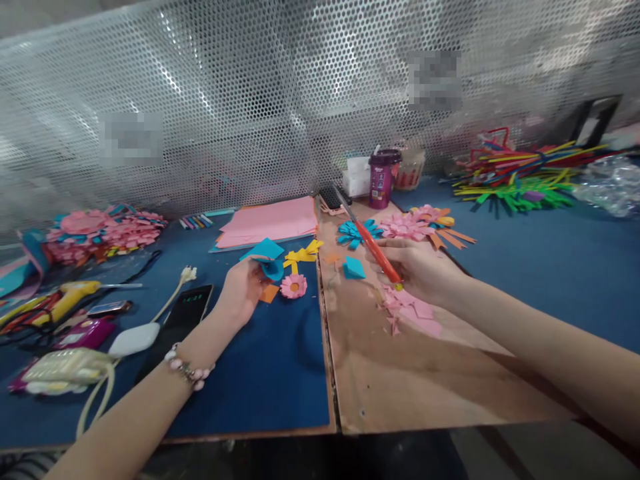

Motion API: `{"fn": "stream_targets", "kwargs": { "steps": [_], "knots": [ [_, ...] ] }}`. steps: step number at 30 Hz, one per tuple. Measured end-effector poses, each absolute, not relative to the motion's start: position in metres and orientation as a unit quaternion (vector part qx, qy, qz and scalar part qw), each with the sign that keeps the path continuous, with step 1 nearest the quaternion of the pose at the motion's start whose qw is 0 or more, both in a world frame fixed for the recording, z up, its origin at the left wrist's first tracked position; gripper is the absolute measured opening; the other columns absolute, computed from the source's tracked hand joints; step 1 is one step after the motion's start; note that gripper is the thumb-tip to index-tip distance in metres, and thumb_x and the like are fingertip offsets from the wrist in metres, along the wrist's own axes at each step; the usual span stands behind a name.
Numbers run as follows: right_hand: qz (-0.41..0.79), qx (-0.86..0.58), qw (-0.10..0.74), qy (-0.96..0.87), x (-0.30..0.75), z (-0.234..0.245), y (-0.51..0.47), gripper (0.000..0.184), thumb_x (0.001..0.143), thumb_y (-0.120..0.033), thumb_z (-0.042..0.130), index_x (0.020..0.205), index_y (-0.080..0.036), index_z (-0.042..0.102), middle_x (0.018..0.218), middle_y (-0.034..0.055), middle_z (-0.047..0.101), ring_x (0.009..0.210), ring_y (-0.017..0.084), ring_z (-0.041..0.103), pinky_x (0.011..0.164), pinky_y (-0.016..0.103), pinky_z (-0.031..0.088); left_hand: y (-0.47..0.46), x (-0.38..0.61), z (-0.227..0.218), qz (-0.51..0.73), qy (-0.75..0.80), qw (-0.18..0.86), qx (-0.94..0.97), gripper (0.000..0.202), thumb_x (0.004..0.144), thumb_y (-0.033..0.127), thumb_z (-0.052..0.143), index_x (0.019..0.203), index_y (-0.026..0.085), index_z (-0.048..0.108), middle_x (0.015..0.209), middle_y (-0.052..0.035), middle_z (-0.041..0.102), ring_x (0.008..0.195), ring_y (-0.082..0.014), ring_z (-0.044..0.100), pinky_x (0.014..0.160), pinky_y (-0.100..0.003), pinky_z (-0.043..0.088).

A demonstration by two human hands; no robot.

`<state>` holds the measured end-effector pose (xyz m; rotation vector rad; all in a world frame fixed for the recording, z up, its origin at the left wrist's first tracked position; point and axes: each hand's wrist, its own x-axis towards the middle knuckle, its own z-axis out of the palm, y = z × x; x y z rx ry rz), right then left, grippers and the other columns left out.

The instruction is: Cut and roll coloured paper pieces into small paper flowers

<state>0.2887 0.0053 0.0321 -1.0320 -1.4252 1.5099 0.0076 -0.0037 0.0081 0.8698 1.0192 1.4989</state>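
My left hand [240, 288] is closed on a folded, curling piece of blue paper [273, 269], above the blue table surface. Another blue piece [265, 249] lies just behind its fingertips, and a small orange paper square [269, 293] is below them. In my right hand [417, 267] is a pair of orange-handled scissors [373, 247], seen edge-on, its blades pointing up and left. Between the hands lie a pink paper flower [293, 286], yellow paper strips [303, 253] and a small blue square [354, 267]. Pink paper scraps [410, 310] sit under my right hand.
Behind are stacked pink sheets [270, 223], a blue fringed flower [356, 232] and a purple cup [383, 177]. At left lie a phone [187, 317], a white cable [100, 400], a yellow glue gun [75, 293] and piled flowers [105, 230]. Colourful stems [525, 177] are at right.
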Motion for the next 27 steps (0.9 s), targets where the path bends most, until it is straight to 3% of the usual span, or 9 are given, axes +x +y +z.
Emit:
{"fn": "stream_targets", "kwargs": {
  "steps": [8, 16, 22, 27],
  "knots": [
    [0.642, -0.361, 0.396, -0.549, 0.290, 0.031, -0.006, 0.032, 0.072, -0.030, 0.066, 0.097, -0.015, 0.052, 0.074, 0.0022, 0.053, 0.055, 0.006, 0.044, 0.044, 0.020, 0.031, -0.004, 0.005, 0.001, 0.600, 0.429, 0.554, 0.387, 0.002, 0.065, 0.015, 0.061, 0.065, 0.014, 0.063, 0.069, -0.0004, 0.064, 0.062, -0.0117, 0.058, 0.059, -0.024, 0.047],
    [0.612, -0.408, 0.360, -0.574, 0.296, 0.024, -0.011, 0.027, 0.073, -0.027, 0.061, 0.097, -0.020, 0.053, 0.071, 0.0017, 0.053, 0.063, 0.012, 0.049, 0.051, 0.024, 0.036, -0.009, 0.010, 0.008, 0.537, 0.462, 0.601, 0.371, 0.008, 0.067, 0.014, 0.056, 0.064, 0.013, 0.063, 0.063, -0.0036, 0.065, 0.057, -0.0146, 0.061, 0.054, -0.025, 0.050],
    [0.690, -0.402, 0.336, -0.499, 0.292, 0.024, -0.007, 0.020, 0.071, -0.030, 0.057, 0.083, -0.019, 0.046, 0.061, -0.0027, 0.040, 0.048, 0.006, 0.032, 0.041, 0.020, 0.024, -0.010, 0.011, 0.008, 0.511, 0.462, 0.623, 0.371, 0.009, 0.067, 0.008, 0.055, 0.063, 0.012, 0.063, 0.064, -0.0046, 0.067, 0.057, -0.0141, 0.062, 0.058, -0.026, 0.053],
    [0.778, -0.346, 0.310, -0.424, 0.293, 0.037, -0.002, 0.033, 0.075, -0.050, 0.047, 0.078, -0.019, 0.038, 0.061, -0.0036, 0.031, 0.045, 0.005, 0.020, 0.036, 0.018, 0.012, -0.010, 0.012, 0.008, 0.511, 0.468, 0.625, 0.358, 0.010, 0.066, 0.006, 0.055, 0.061, 0.011, 0.063, 0.066, -0.0054, 0.067, 0.061, -0.0135, 0.063, 0.061, -0.026, 0.053]
  ]
}}
